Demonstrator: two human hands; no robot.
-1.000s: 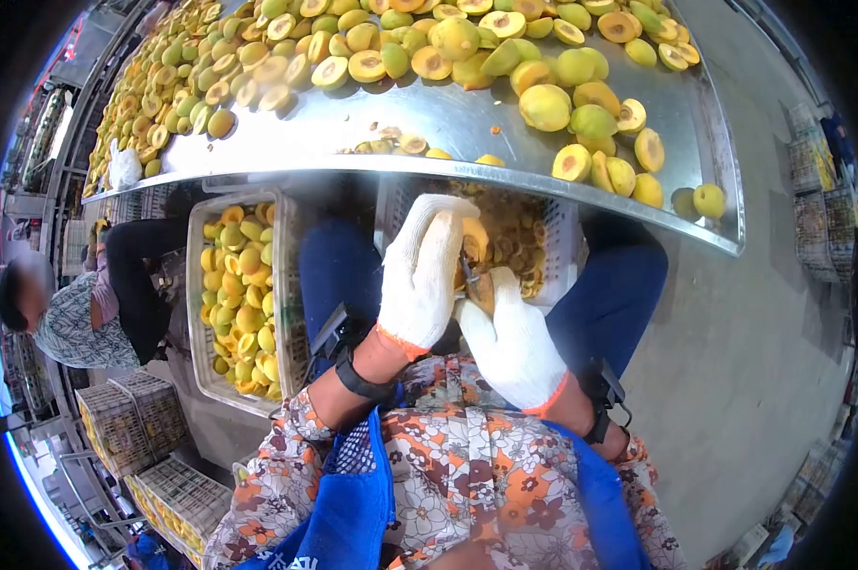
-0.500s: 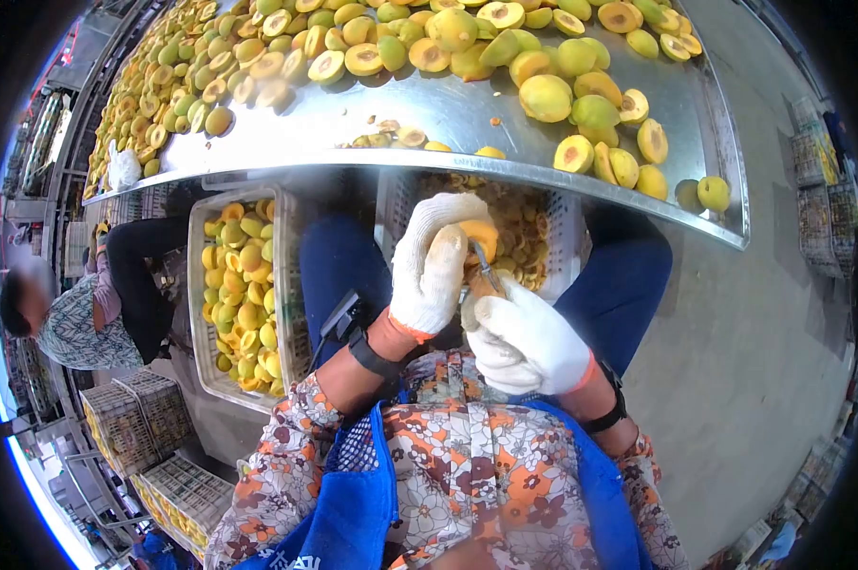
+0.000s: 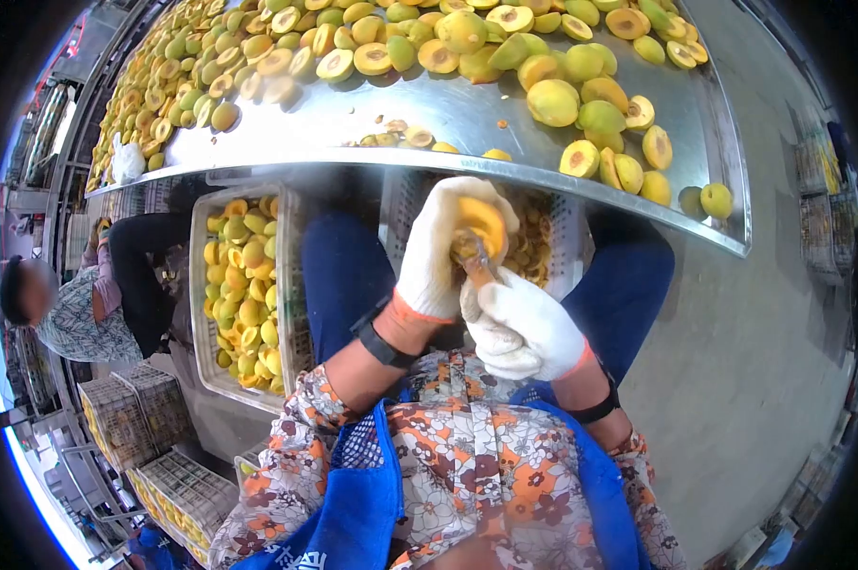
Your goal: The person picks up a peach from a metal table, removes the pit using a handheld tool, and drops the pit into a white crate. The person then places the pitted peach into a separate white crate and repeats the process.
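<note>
My left hand, in a white knit glove, is wrapped round a yellow peach half with its cut side showing. In my gloved right hand is a small pitting tool with a brownish handle and a metal tip. That tip is at the hollow of the peach half, where brown pit material shows. Both hands are above a white crate between my knees, which holds brownish pits and scraps. My fingers hide part of the tool and the fruit.
Ahead, a metal table with a raised rim carries many peach halves. A crate of yellow peach halves stands to the left. Farther left sits another person, near stacked crates.
My left hand has turned the peach half so its cut hollow faces more toward me. The tool's tip has gone deeper into the hollow. The view has shifted slightly.
</note>
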